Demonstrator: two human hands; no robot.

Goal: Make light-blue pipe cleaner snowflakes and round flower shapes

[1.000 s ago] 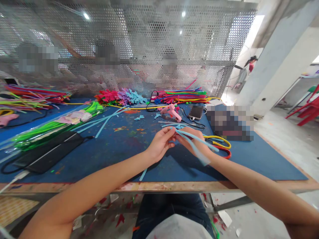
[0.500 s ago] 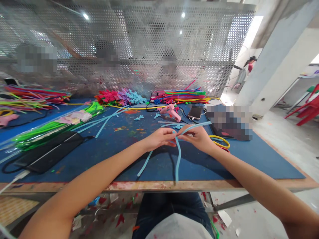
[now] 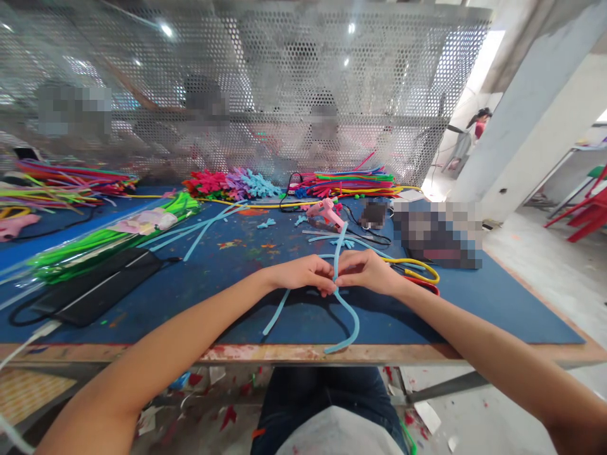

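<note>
Between my two hands is a light blue pipe cleaner [image 3: 349, 313], pinched near its middle. Its upper part stands up past my fingers and its lower part curves down toward the table's front edge. My left hand [image 3: 308, 273] is closed on it from the left, fingertips partly hidden. My right hand [image 3: 363, 272] pinches it from the right, thumb and fingers meeting the left hand's. Another light blue pipe cleaner [image 3: 276, 313] lies slanting under my left wrist. Just beyond the hands are more blue strips and a small twisted blue piece [image 3: 342, 242].
A pink glue gun [image 3: 326, 212] stands behind my hands, a yellow-handled tool [image 3: 424, 266] to their right. Green pipe cleaners in plastic [image 3: 114, 237] and a black case [image 3: 102, 284] lie left. Bundled coloured pipe cleaners [image 3: 346, 183] line the back before a perforated metal screen [image 3: 265, 82].
Both hands have come lower and nearer to me. The pipe cleaner's upper end has swung from pointing right to pointing up, and its lower end now bends into a curve.
</note>
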